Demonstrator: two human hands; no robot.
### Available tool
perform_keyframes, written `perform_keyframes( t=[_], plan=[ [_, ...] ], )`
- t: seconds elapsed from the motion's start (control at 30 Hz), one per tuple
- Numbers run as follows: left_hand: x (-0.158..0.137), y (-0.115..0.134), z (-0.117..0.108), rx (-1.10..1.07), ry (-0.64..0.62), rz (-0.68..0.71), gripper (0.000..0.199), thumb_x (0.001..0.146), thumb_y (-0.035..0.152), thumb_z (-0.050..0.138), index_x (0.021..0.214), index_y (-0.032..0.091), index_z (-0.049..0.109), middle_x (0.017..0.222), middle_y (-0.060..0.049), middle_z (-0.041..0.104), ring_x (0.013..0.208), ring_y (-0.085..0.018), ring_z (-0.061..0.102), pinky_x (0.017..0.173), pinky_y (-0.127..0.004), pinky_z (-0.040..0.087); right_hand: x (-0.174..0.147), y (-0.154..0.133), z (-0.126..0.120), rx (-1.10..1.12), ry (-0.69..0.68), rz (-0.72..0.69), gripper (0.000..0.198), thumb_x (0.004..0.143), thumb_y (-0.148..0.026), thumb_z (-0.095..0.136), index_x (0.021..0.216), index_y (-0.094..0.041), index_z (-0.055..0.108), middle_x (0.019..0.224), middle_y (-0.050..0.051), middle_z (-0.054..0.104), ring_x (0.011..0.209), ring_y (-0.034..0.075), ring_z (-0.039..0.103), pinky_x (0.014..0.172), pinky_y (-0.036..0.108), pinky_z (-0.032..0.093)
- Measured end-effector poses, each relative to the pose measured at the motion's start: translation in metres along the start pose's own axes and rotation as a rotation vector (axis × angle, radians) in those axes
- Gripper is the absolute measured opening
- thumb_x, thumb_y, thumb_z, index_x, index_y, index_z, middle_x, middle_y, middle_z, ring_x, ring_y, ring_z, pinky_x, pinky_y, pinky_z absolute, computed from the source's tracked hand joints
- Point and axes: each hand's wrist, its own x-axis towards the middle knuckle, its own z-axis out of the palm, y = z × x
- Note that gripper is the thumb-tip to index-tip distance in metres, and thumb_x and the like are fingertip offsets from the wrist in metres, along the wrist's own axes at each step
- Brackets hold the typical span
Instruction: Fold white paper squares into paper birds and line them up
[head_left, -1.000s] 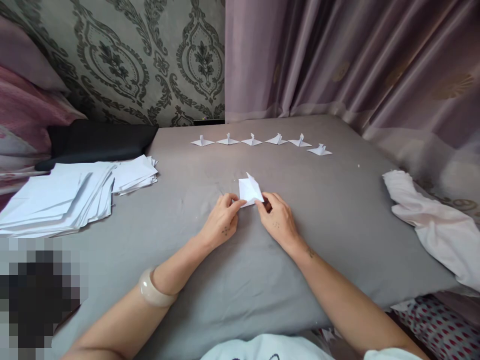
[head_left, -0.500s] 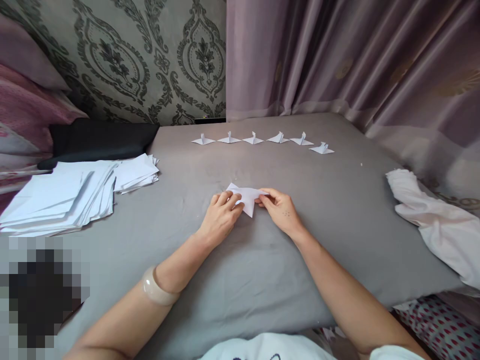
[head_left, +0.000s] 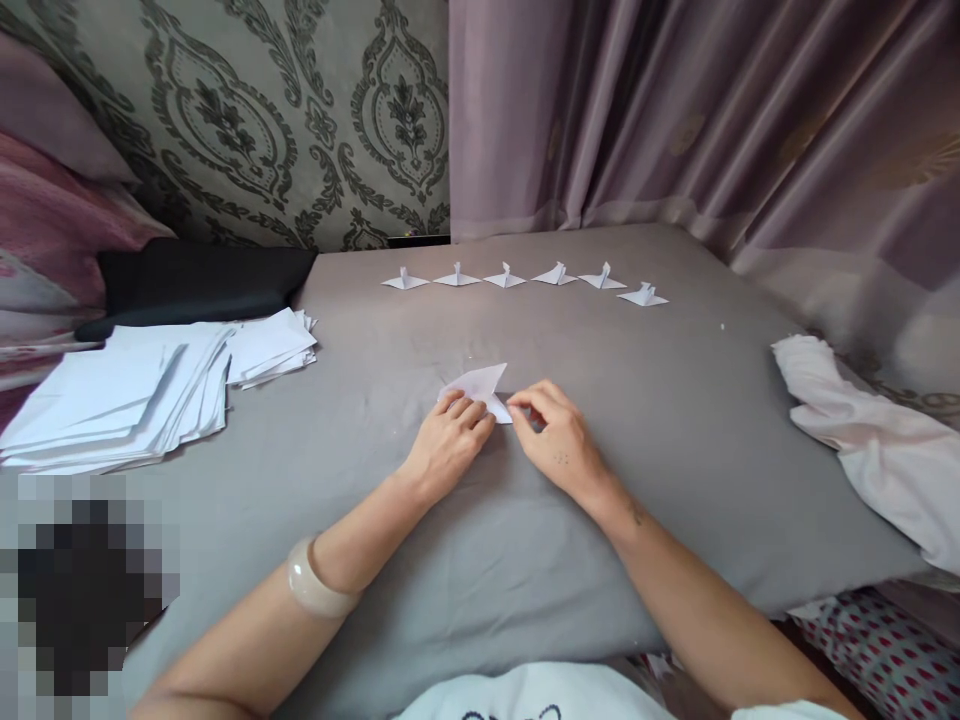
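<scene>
A folded piece of white paper lies on the grey cloth in front of me, with one point up at the back and another toward the right. My left hand holds it down, fingers curled over its near left part and hiding that part. At the paper's right point, my right hand has thumb and forefinger pinched together. Several folded white paper birds stand in a row farther back, the rightmost a little nearer to me.
On the left lie a large stack of white paper sheets and a smaller stack, with a black flat item behind them. A bundled white cloth is at the right edge. Purple curtains hang behind the grey-covered surface.
The paper has turned, its back point now rising to the right. My left hand has flattened over it, and my right hand has shifted slightly toward me and left, to the paper's right point.
</scene>
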Motion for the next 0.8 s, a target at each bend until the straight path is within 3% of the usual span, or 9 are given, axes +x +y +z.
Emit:
perform_keyframes(
  t=[0.13, 0.23, 0.4, 0.8],
  plan=[
    [0.0, 0.002, -0.002, -0.019, 0.015, 0.001, 0.028, 0.097, 0.014, 0.036, 0.106, 0.016, 0.062, 0.094, -0.006, 0.067, 0.092, -0.019, 0.06, 0.105, -0.04, 0.031, -0.013, -0.009, 0.001, -0.278, -0.161, -0.04, 0.02, 0.091, -0.022, 0.05, 0.103, -0.023, 0.066, 0.092, 0.004, 0.062, 0.08, 0.015, 0.06, 0.067, 0.026, 0.045],
    [-0.002, 0.004, -0.004, -0.041, 0.035, -0.056, 0.026, 0.097, 0.014, 0.037, 0.101, 0.017, 0.063, 0.09, -0.005, 0.068, 0.091, -0.019, 0.059, 0.102, -0.041, 0.029, -0.016, -0.007, 0.005, -0.4, -0.201, -0.039, 0.02, 0.093, -0.024, 0.049, 0.103, -0.023, 0.067, 0.091, 0.005, 0.061, 0.081, 0.016, 0.06, 0.066, 0.027, 0.043],
    [-0.002, 0.006, -0.006, -0.059, 0.096, -0.225, 0.029, 0.098, 0.02, 0.038, 0.085, 0.019, 0.064, 0.084, -0.005, 0.07, 0.096, -0.022, 0.056, 0.097, -0.044, 0.025, -0.013, -0.004, 0.007, -0.411, -0.186, -0.003, 0.021, 0.095, -0.026, 0.047, 0.098, -0.023, 0.067, 0.09, 0.004, 0.062, 0.076, 0.015, 0.059, 0.064, 0.027, 0.04],
    [0.008, 0.002, -0.006, -0.117, 0.088, -0.32, 0.029, 0.096, 0.023, 0.04, 0.08, 0.021, 0.064, 0.08, -0.005, 0.068, 0.095, -0.023, 0.055, 0.095, -0.048, 0.024, -0.007, -0.002, 0.015, -0.439, -0.139, 0.084, 0.022, 0.094, -0.03, 0.045, 0.086, -0.021, 0.062, 0.091, 0.005, 0.062, 0.067, 0.015, 0.057, 0.057, 0.029, 0.033]
  ],
)
